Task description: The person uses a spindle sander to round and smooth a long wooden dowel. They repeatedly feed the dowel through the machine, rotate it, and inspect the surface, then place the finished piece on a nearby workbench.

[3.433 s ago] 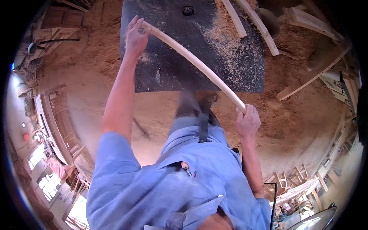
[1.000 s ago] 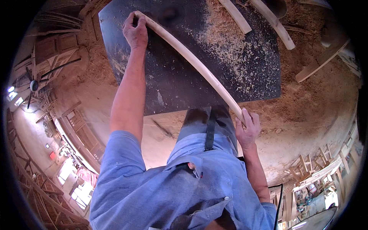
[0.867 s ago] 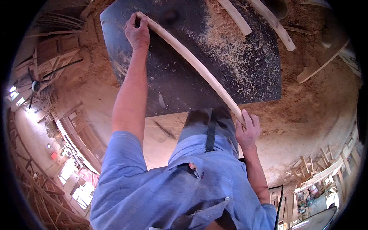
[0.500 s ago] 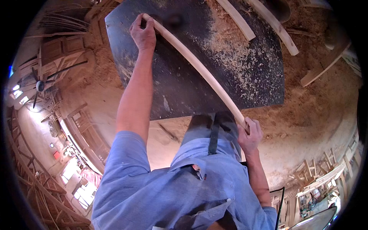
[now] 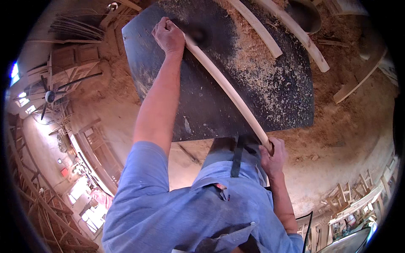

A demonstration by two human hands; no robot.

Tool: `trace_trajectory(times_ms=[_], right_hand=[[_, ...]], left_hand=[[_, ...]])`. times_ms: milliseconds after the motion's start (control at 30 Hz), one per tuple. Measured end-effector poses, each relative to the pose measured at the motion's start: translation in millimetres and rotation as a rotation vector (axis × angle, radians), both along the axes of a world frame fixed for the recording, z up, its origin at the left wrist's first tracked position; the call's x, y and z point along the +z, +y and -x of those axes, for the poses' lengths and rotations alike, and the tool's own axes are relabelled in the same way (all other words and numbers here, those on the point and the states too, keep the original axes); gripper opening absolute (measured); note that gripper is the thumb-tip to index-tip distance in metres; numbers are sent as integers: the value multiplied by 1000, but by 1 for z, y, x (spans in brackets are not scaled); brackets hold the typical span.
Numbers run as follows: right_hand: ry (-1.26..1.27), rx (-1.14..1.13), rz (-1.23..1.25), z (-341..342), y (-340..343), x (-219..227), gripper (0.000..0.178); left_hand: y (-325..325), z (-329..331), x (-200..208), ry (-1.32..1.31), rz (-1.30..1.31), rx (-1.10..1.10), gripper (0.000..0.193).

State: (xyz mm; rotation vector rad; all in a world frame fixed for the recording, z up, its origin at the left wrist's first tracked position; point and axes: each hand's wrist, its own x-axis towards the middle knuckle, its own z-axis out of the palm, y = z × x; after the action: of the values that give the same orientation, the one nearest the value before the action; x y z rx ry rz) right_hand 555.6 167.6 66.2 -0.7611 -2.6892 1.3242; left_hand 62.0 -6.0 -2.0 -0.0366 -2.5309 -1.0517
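A long, gently curved pale wooden strip (image 5: 228, 90) slants across a dark tabletop (image 5: 198, 114), which is scratched and dusted with shavings. My left hand (image 5: 169, 37) is closed around its far end, and the fingers hide the tip. Right beside that end is a dark, round, blurred shape (image 5: 196, 35) on the tabletop; whether the strip touches it I cannot tell. Past the table's near edge, in front of my waist, my right hand (image 5: 274, 157) grips the near end of the strip.
Two more curved wooden pieces, one (image 5: 258, 28) on the shavings and another (image 5: 301, 36) overhanging the table's right edge, lie at the far right. A broad board (image 5: 358, 80) is farther right. A standing fan (image 5: 49, 96) is at the left, wooden frames (image 5: 348, 196) at the lower right.
My left hand has shifted rightward along with the strip's far end, closer to the dark round shape. The strip's tip, visible before, is now covered. The whole view has also shifted slightly.
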Motion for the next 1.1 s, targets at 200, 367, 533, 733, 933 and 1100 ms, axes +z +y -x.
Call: trace_trajectory(times_ms=[200, 367, 533, 733, 933, 1100], right_hand=[[105, -68, -50, 5, -3, 0, 40], [149, -73, -135, 11, -4, -1, 34], [185, -72, -172, 17, -5, -1, 36], [194, -78, -187, 23, -6, -1, 35], [184, -79, -229, 35, -9, 0, 36], [222, -72, -279, 49, -8, 2, 35]], left_hand=[[5, 5, 4, 20, 4, -14, 28], [8, 7, 10, -56, 28, 14, 31], [7, 13, 8, -2, 55, -2, 34], [10, 22, 7, 10, 75, 32, 33], [13, 28, 14, -13, 61, 16, 30], [0, 46, 1, 77, 74, 32, 31]])
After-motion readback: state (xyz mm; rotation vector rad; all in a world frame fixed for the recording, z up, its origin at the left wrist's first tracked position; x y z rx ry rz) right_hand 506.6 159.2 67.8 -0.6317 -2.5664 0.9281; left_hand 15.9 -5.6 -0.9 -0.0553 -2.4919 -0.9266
